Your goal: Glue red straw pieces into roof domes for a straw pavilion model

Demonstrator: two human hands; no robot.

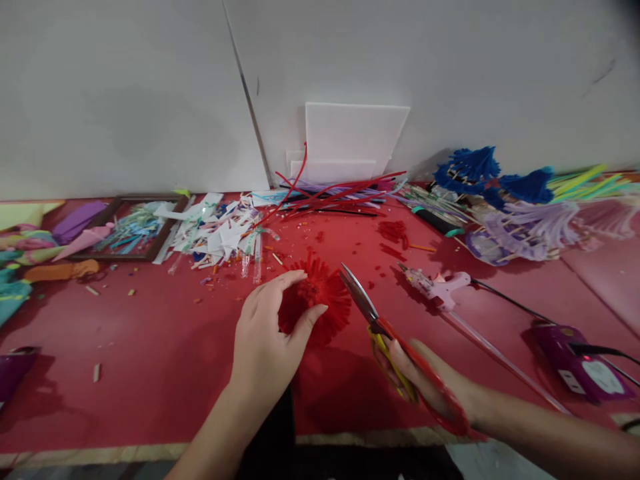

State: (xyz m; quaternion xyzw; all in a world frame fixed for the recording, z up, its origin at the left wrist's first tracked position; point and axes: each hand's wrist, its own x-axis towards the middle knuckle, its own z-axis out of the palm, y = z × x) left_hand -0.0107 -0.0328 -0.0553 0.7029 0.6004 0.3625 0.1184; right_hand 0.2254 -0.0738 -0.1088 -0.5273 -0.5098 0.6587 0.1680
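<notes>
Thumb and fingers of my left hand [270, 327] curl around the near-left side of a round red piece of fuzzy pipe-cleaner strands [327, 293], fanned out like a flower, and grip it above the red table. My right hand [430, 380] holds scissors [361, 295] with red and yellow handles. Their blades look closed or nearly so, pointing up and left just beside the right edge of the red piece. Part of that piece is hidden behind my left fingers.
Right of centre lies a pink glue gun [440, 288] with a clear stick, wired toward a purple power strip [583, 363]. Paper scraps [225, 230] and a brown frame [150, 253] are at left. Loose pipe cleaners [340, 193] and blue fuzzy pieces [525, 187] line the wall.
</notes>
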